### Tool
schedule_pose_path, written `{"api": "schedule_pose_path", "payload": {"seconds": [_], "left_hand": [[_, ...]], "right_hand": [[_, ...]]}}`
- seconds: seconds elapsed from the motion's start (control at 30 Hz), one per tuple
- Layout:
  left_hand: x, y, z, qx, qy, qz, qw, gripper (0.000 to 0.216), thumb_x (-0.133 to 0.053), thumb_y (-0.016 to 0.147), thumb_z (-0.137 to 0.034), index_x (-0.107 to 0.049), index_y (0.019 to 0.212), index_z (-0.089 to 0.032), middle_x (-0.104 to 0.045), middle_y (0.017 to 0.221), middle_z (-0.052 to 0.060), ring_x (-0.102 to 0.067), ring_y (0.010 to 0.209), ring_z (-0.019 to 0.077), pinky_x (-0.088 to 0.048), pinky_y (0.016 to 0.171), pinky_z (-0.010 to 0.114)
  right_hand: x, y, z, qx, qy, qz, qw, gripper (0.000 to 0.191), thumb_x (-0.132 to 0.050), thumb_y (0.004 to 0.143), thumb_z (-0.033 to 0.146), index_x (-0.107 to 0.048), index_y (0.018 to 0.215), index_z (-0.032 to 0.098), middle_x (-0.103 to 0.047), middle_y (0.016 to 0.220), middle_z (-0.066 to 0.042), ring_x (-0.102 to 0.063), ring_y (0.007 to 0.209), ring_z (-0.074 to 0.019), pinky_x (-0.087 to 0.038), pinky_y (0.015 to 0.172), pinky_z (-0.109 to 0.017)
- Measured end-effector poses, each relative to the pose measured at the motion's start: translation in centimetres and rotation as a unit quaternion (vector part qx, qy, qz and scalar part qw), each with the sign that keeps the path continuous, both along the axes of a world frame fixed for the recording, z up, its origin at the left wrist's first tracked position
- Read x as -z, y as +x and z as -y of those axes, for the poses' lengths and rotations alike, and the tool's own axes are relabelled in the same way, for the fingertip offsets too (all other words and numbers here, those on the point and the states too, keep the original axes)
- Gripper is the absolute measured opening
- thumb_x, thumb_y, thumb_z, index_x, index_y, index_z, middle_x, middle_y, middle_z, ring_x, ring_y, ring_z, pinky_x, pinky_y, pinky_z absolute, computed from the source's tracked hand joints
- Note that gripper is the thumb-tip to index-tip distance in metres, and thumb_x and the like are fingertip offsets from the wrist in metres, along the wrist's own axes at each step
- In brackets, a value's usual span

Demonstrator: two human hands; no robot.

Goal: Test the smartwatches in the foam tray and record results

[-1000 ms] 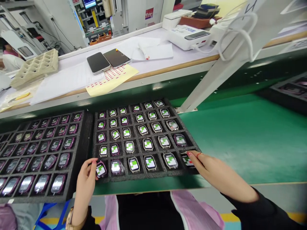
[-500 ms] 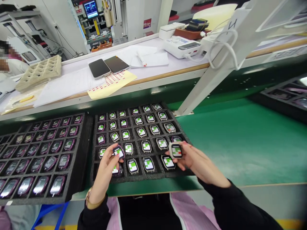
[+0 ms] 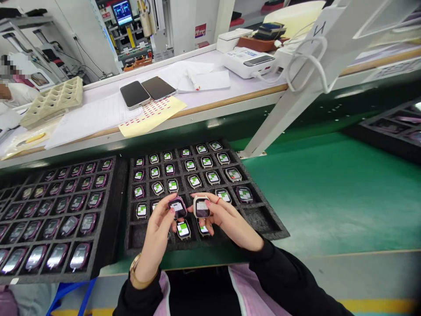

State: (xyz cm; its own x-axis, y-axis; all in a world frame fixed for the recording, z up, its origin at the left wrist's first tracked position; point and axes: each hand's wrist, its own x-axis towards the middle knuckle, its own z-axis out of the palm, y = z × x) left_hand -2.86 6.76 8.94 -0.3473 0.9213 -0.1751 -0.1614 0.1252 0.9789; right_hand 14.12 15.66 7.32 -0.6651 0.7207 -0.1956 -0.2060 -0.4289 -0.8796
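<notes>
A purple-framed smartwatch (image 3: 178,208) is gripped in my left hand (image 3: 160,226), with the thumb on its screen. My right hand (image 3: 226,218) holds a cream-framed smartwatch (image 3: 201,208), its thumb at the screen's upper right. The two watches are side by side, a small gap apart, above a black foam tray (image 3: 273,227). Lit watches showing green and white blocks, such as one smartwatch (image 3: 183,229), sit in the tray's compartments. Part of the lower rows is hidden behind my hands. A purple smartwatch (image 3: 244,194) lies in the right column with a darker screen.
On the left stands another black tray (image 3: 108,210) with several purple watches. A shelf above carries two phones (image 3: 134,94), papers, a pen (image 3: 193,80) and a white device (image 3: 249,62). A slanted white post (image 3: 279,118) rises from the green bench. Another person is at far left.
My right hand has moved left with the cream watch, beside the purple one. My left hand has shifted slightly right. Both screens have changed from green blocks to a white and dark display.
</notes>
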Motion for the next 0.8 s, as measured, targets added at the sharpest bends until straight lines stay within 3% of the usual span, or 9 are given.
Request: {"api": "schedule_pose_path", "payload": {"seconds": [0.17, 0.37, 0.8], "left_hand": [[0.1, 0.6, 0.2, 0.035, -0.002, -0.018, 0.999, 0.04, -0.066, 0.09, -0.035, -0.063, 0.129, -0.031, -0.068, 0.115, 0.004, -0.055, 0.071, 0.0089, -0.049, 0.064, 0.02], [0.0, 1.0, 0.0, 0.031, -0.016, -0.027, 0.999, 0.035, -0.062, 0.093, -0.04, -0.065, 0.127, -0.031, -0.067, 0.103, 0.001, -0.048, 0.062, 0.0057, -0.051, 0.066, 0.02], [0.2, 1.1, -0.1, 0.02, -0.013, -0.026, 0.999, 0.036, -0.07, 0.086, -0.043, -0.068, 0.119, -0.029, -0.067, 0.106, 0.003, -0.052, 0.068, 0.0078, -0.048, 0.059, 0.017]], "right_hand": [[-0.3, 0.3, 0.1, -0.006, 0.038, 0.016, 0.999, 0.053, -0.071, 0.085, 0.054, -0.056, 0.12, 0.017, -0.068, 0.095, -0.008, -0.058, 0.059, -0.0112, -0.047, 0.043, -0.019], [-0.2, 0.0, 0.1, 0.007, 0.042, 0.065, 0.997, 0.052, -0.072, 0.083, 0.057, -0.057, 0.11, 0.016, -0.068, 0.089, -0.006, -0.047, 0.046, -0.0052, -0.037, 0.038, -0.016], [-0.3, 0.8, 0.1, -0.016, 0.04, 0.039, 0.998, 0.056, -0.069, 0.087, 0.056, -0.053, 0.124, 0.017, -0.068, 0.096, -0.009, -0.05, 0.051, -0.0075, -0.041, 0.041, -0.018]]}}
